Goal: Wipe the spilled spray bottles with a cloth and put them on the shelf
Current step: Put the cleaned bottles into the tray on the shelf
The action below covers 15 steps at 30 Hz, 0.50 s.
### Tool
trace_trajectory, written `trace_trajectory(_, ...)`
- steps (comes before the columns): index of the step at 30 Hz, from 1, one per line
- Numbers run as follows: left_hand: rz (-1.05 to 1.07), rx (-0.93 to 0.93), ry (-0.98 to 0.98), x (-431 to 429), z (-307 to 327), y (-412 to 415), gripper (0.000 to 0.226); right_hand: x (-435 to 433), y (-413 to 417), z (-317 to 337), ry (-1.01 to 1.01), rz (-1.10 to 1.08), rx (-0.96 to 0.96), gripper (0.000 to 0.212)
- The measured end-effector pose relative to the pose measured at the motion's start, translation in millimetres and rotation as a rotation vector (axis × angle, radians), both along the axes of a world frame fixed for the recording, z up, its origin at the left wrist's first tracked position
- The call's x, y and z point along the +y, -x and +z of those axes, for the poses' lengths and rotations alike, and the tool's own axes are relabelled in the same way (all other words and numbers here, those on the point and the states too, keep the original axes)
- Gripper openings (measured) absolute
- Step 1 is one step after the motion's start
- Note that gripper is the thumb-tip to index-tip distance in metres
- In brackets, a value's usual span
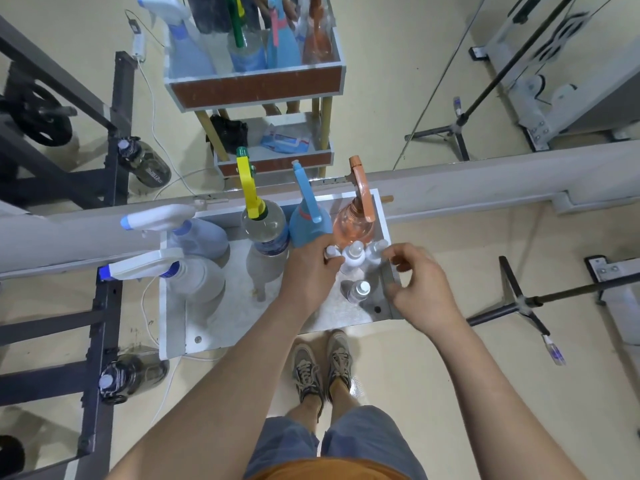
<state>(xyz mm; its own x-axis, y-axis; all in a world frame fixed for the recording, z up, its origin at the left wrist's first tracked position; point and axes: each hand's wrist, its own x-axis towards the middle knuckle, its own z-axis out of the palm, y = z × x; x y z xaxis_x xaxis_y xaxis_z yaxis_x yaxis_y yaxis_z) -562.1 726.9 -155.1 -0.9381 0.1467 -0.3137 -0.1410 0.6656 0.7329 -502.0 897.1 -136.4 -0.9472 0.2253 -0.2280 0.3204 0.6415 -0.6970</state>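
Seen from above, a white shelf tray (175, 320) holds upright spray bottles: two white-and-blue ones (194, 271) at the left, a clear one with a yellow trigger (265, 226), a blue one (308, 220) and an orange one (356, 220). Small clear bottles (355, 258) with white caps stand at the right; one (360, 291) stands nearer. My left hand (308, 275) grips a small white-capped bottle (332, 252) among them. My right hand (419, 285) hovers beside the tray's right rim, fingers loosely curled, holding nothing. No cloth is visible.
A mirror behind the shelf reflects the cart and bottles (256, 46). Black gym frames (100, 323) and a dark water jug (124, 375) stand at the left. A tripod base (519, 303) sits on the floor at the right. My feet (322, 362) are below the tray.
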Motion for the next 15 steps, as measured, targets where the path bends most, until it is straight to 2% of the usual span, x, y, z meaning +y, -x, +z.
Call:
trace_trajectory(2,-0.001,-0.002,-0.026,-2,2,-2,0.025,-10,-13,-11,-0.038,0.077,-0.127,0.047)
trace_trajectory(4,0.036,-0.013,-0.051,-5,2,-6,0.033,-21,-17,-24,-0.085,0.069,-0.196,0.046)
trace_trajectory(7,0.081,-0.06,-0.048,-11,-5,-10,0.044,-27,-16,-35,-0.132,0.037,-0.103,0.024)
trace_trajectory(10,0.079,-0.161,-0.1,-14,-20,-10,0.055,-19,-18,-38,-0.238,0.014,-0.008,0.015)
trace_trajectory(15,0.159,-0.171,-0.22,-10,-43,-21,0.046,-2,-16,-47,-0.257,-0.064,-0.04,0.013)
